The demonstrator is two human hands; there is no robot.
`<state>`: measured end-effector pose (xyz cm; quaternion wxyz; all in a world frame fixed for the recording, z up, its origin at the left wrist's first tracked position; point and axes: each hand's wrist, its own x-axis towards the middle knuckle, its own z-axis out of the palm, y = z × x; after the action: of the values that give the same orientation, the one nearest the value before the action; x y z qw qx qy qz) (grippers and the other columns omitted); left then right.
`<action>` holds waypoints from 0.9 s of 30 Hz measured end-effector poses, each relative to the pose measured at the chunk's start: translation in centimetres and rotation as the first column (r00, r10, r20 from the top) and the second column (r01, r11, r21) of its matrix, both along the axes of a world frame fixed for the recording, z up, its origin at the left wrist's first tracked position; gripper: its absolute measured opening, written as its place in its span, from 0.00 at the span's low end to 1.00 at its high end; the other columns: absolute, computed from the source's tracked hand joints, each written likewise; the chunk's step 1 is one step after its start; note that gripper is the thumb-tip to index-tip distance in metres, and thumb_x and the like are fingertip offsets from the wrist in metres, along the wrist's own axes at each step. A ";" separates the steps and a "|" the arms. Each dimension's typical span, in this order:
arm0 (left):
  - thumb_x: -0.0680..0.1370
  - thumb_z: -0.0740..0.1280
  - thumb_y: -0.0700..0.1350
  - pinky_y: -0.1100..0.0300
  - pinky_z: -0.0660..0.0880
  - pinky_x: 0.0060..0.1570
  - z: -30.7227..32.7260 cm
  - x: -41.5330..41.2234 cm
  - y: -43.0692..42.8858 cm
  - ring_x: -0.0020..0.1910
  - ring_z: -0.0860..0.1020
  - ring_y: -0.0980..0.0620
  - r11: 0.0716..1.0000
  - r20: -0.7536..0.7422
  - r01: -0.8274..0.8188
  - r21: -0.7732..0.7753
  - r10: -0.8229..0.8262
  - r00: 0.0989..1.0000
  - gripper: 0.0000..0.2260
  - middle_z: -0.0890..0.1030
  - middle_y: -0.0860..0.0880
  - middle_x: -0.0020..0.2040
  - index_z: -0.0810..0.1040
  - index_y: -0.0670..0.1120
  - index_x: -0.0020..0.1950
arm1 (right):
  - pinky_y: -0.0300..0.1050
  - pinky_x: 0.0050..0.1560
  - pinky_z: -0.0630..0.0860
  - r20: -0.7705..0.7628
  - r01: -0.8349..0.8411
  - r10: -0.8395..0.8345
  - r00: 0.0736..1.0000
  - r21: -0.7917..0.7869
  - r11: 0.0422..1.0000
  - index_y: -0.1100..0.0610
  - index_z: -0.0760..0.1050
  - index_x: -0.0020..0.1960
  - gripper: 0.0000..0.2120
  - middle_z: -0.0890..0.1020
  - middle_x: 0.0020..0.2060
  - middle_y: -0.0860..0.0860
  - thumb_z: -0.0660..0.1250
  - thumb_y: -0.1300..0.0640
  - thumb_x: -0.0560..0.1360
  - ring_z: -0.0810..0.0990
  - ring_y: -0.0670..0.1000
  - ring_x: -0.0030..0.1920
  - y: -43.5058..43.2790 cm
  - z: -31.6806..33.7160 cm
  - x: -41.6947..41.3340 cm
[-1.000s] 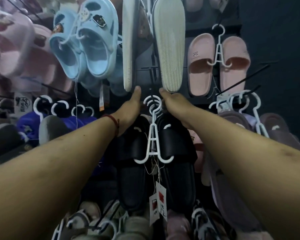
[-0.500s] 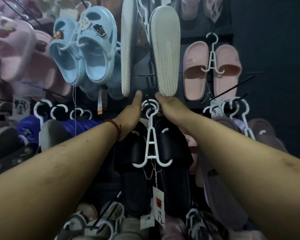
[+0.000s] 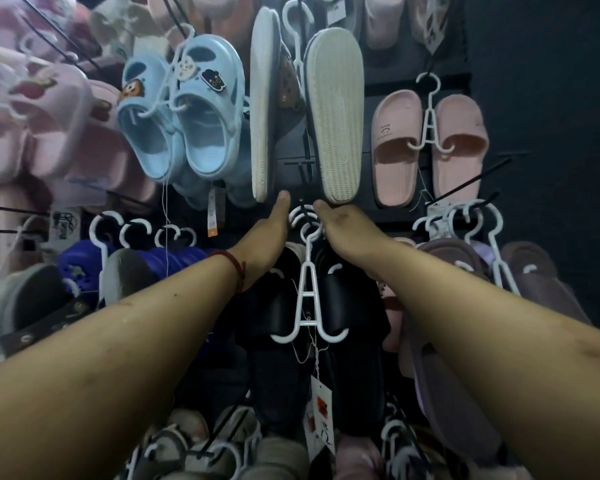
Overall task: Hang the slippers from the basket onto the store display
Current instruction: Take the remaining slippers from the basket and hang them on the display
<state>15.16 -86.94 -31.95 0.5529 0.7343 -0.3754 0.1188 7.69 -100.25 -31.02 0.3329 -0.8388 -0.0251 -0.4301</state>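
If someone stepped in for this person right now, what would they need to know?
Hands: left hand and right hand flank the hook of the white hanger; fingers hidden, grip unclear.
Things: black slippers hang from that hanger, its hook at the black peg among other hooks. Basket out of view.
Done: this pair is up at the display.
Left: confirm the hook sits on the peg, let go, fetch the next pair.

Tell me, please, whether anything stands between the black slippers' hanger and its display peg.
Nothing visible does: the hanger's hook is at the peg, between the left hand and right hand. Other white hooks crowd that peg.
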 end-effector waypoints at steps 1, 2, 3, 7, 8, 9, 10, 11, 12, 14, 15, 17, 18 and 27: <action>0.74 0.46 0.75 0.48 0.61 0.76 0.0 -0.1 0.1 0.70 0.73 0.50 1.000 0.000 -0.013 0.015 0.013 1.000 0.42 0.75 0.48 0.71 0.75 0.48 0.72 | 0.37 0.31 0.64 -0.001 0.009 -0.009 1.000 -0.017 1.000 0.56 0.65 0.29 0.26 0.70 0.27 0.51 0.54 0.48 0.84 0.68 0.48 0.29 0.2 0.1 -0.2; 0.73 0.45 0.75 0.48 0.61 0.76 0.0 -0.2 0.2 0.70 0.72 0.50 0.999 0.010 -0.027 0.028 0.027 1.000 0.43 0.75 0.48 0.72 0.74 0.48 0.73 | 0.38 0.31 0.64 0.004 0.011 -0.011 1.000 -0.028 1.000 0.57 0.66 0.29 0.26 0.70 0.27 0.52 0.54 0.48 0.85 0.68 0.48 0.29 0.4 0.1 -0.3; 0.74 0.45 0.75 0.50 0.61 0.75 0.1 -0.2 0.2 0.71 0.72 0.50 0.998 0.024 -0.042 0.038 0.041 0.999 0.42 0.74 0.47 0.72 0.74 0.47 0.73 | 0.41 0.34 0.65 0.007 0.012 -0.012 1.000 -0.032 0.999 0.57 0.66 0.30 0.26 0.71 0.27 0.52 0.54 0.48 0.85 0.69 0.49 0.30 0.4 0.1 -0.4; 0.80 0.56 0.64 0.55 0.66 0.69 -0.2 -1.7 0.9 0.68 0.75 0.47 0.985 0.189 -0.164 0.050 0.152 0.970 0.28 0.79 0.46 0.66 0.79 0.46 0.67 | 0.44 0.41 0.65 0.015 0.042 -0.041 0.999 -0.012 0.999 0.56 0.67 0.29 0.25 0.71 0.27 0.51 0.57 0.50 0.84 0.69 0.50 0.31 -0.2 -0.1 -1.6; 0.77 0.60 0.62 0.53 0.70 0.69 -0.4 -2.1 1.2 0.64 0.78 0.47 0.984 0.242 -0.169 0.056 0.151 0.958 0.25 0.82 0.48 0.62 0.80 0.47 0.64 | 0.45 0.42 0.68 0.010 0.050 -0.050 0.999 -0.029 0.998 0.58 0.70 0.30 0.23 0.72 0.27 0.50 0.59 0.50 0.83 0.71 0.50 0.32 -0.4 -0.3 -2.1; 0.74 0.63 0.60 0.51 0.73 0.67 -0.7 -2.7 1.5 0.61 0.80 0.49 0.981 0.278 -0.180 0.077 0.153 0.948 0.24 0.84 0.49 0.59 0.81 0.48 0.62 | 0.47 0.45 0.73 -0.006 0.062 -0.062 0.998 -0.054 0.997 0.61 0.74 0.34 0.21 0.76 0.30 0.52 0.60 0.51 0.82 0.74 0.52 0.35 -0.5 -0.6 -2.6; 0.72 0.64 0.58 0.51 0.75 0.65 -1.0 -3.3 1.8 0.59 0.81 0.49 0.973 0.313 -0.206 0.103 0.165 0.935 0.23 0.84 0.50 0.57 0.81 0.49 0.62 | 0.50 0.50 0.76 -0.012 0.076 -0.077 0.997 -0.085 0.993 0.64 0.78 0.40 0.18 0.81 0.36 0.54 0.62 0.52 0.81 0.79 0.54 0.41 -0.7 -0.8 -3.1; 0.71 0.64 0.56 0.51 0.75 0.64 -1.2 -4.0 2.0 0.59 0.81 0.49 0.961 0.342 -0.244 0.128 0.188 0.921 0.23 0.85 0.50 0.57 0.81 0.49 0.63 | 0.54 0.57 0.77 -0.013 0.087 -0.089 0.996 -0.112 0.990 0.65 0.80 0.48 0.16 0.85 0.44 0.57 0.63 0.52 0.80 0.81 0.57 0.48 -0.9 -1.0 -3.7; 0.72 0.65 0.54 0.52 0.75 0.63 -1.4 -4.7 2.1 0.60 0.80 0.48 0.950 0.368 -0.281 0.138 0.215 0.905 0.21 0.85 0.48 0.57 0.81 0.48 0.63 | 0.56 0.61 0.76 -0.015 0.094 -0.096 0.995 -0.127 0.988 0.66 0.80 0.54 0.17 0.85 0.51 0.59 0.65 0.51 0.80 0.81 0.58 0.54 -1.0 -1.2 -4.4; 0.76 0.67 0.48 0.55 0.75 0.62 -1.9 -6.4 1.8 0.60 0.80 0.45 0.937 0.413 -0.328 0.118 0.254 0.875 0.16 0.84 0.45 0.57 0.81 0.45 0.62 | 0.55 0.65 0.74 -0.027 0.102 -0.106 0.994 -0.117 0.988 0.64 0.79 0.60 0.19 0.83 0.58 0.58 0.67 0.49 0.79 0.80 0.57 0.60 -1.1 -1.6 -5.8; 0.77 0.68 0.46 0.57 0.75 0.61 -2.3 -7.3 1.6 0.60 0.80 0.46 0.942 0.432 -0.321 0.101 0.249 0.867 0.15 0.84 0.44 0.57 0.81 0.44 0.62 | 0.54 0.66 0.73 -0.035 0.109 -0.113 0.993 -0.110 0.988 0.61 0.78 0.64 0.20 0.82 0.60 0.56 0.67 0.49 0.79 0.79 0.56 0.62 -1.2 -1.8 -6.6; 0.78 0.68 0.45 0.63 0.73 0.59 -3.0 -8.8 0.7 0.58 0.81 0.51 0.961 0.437 -0.251 0.114 0.179 0.882 0.16 0.84 0.45 0.58 0.80 0.44 0.65 | 0.52 0.67 0.72 -0.034 0.136 -0.140 0.989 -0.116 0.984 0.58 0.76 0.68 0.22 0.81 0.62 0.54 0.68 0.47 0.78 0.78 0.53 0.64 -1.9 -2.3 -8.2; 0.78 0.69 0.45 0.65 0.73 0.59 -3.4 -9.3 0.1 0.57 0.80 0.54 0.974 0.406 -0.187 0.131 0.119 0.906 0.17 0.84 0.47 0.59 0.79 0.44 0.66 | 0.51 0.68 0.72 -0.037 0.153 -0.159 0.987 -0.119 0.981 0.58 0.75 0.69 0.23 0.81 0.63 0.53 0.68 0.48 0.78 0.78 0.53 0.64 -2.6 -2.5 -8.9; 0.81 0.66 0.49 0.54 0.72 0.68 -2.9 -12.6 -8.3 0.62 0.79 0.52 0.997 0.317 0.033 0.071 -0.054 0.947 0.16 0.82 0.49 0.62 0.79 0.45 0.66 | 0.45 0.57 0.76 0.010 0.328 -0.329 0.944 0.035 0.944 0.57 0.81 0.59 0.12 0.84 0.53 0.51 0.68 0.58 0.77 0.81 0.51 0.56 -10.5 -2.6 -15.9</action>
<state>2.59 -95.29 -34.85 0.4637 0.7145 -0.4794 0.2112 -8.25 -110.78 -33.66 0.2699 -0.8223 0.1193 -0.4866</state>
